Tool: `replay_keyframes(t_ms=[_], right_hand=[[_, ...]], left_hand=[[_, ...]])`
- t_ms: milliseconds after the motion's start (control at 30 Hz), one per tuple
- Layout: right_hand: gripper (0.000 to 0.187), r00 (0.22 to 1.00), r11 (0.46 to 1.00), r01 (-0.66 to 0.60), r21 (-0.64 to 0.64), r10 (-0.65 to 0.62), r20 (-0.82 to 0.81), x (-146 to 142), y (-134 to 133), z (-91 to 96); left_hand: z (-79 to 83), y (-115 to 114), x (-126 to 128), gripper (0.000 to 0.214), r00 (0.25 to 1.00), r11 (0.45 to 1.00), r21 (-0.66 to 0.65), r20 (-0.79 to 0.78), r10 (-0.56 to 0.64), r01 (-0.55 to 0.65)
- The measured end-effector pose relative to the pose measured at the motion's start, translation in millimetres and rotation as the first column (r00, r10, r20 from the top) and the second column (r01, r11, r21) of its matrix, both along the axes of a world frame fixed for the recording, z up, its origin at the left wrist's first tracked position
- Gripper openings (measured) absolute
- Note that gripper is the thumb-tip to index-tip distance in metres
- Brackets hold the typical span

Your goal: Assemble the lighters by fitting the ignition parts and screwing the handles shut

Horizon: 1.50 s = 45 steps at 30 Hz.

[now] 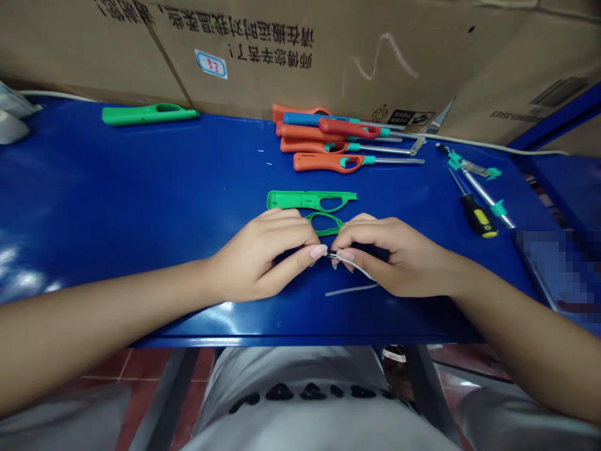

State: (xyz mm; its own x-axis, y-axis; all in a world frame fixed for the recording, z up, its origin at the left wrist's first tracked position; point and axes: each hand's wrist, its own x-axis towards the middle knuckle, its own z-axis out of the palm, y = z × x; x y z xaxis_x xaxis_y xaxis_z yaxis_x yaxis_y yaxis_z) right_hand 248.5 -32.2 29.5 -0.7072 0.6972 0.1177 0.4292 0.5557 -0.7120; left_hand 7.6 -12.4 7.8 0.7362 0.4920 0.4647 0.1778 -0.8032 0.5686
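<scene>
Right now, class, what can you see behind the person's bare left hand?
Just beyond the left hand, a green plastic shell shows its looped end; farther back lies another green plastic shell, mostly visible. The rest of the nearer one is hidden by the hand.

Flat, glossy blue table (94, 207) against brown printed cardboard (328, 88)
Below, we see red floor tiles (145, 363) with pale joints and slanting grey metal legs (162, 394); white glare (54, 286) marks the table's left.
</scene>
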Motion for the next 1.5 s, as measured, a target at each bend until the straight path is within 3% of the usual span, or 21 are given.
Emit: replay_keyframes(t_ms=[333,567,800,1033,1167,1367,1500], right_hand=[[0.022,1.000,0.982,-0.017,-0.186,0.014,-0.016,2,1,2.3],[0.024,0.998,0.902,-0.037,-0.430,0.012,-0.059,3,1,7.0],[0.023,0.996,0.860,-0.069,-0.505,0.035,-0.077,4,2,8.0],[0.011,0.997,0.912,-0.015,-0.410,-0.016,-0.072,2,3,6.1],[0.016,0.995,0.944,0.048,-0.326,-0.073,-0.066,-2,3,3.2],[0.021,0.991,0.958,0.132,-0.254,-0.136,-0.001,-4,3,0.2],[0.022,0.980,0.969,0.188,-0.163,-0.174,0.095,8,6,6.2]], left_hand=[[-1.3,0,-1,0.016,0.999,0.999,-0.016,0.015,-0.047,0.047],[-1.8,0,-1,0.016,0.997,0.997,0.010,0.003,-0.082,0.082],[-1.3,-1,0,0.019,0.996,0.996,0.021,-0.018,-0.089,0.089],[-2.2,0,-1,0.020,1.000,1.000,0.000,0.005,-0.028,0.028],[-1.9,0,0,0.015,0.996,0.998,-0.005,0.069,0.058,-0.058],[-2.5,0,2,0.005,0.995,0.995,0.058,0.063,0.076,-0.079],[-2.0,4,-1,0.005,0.976,0.977,0.051,0.087,0.201,-0.206]])
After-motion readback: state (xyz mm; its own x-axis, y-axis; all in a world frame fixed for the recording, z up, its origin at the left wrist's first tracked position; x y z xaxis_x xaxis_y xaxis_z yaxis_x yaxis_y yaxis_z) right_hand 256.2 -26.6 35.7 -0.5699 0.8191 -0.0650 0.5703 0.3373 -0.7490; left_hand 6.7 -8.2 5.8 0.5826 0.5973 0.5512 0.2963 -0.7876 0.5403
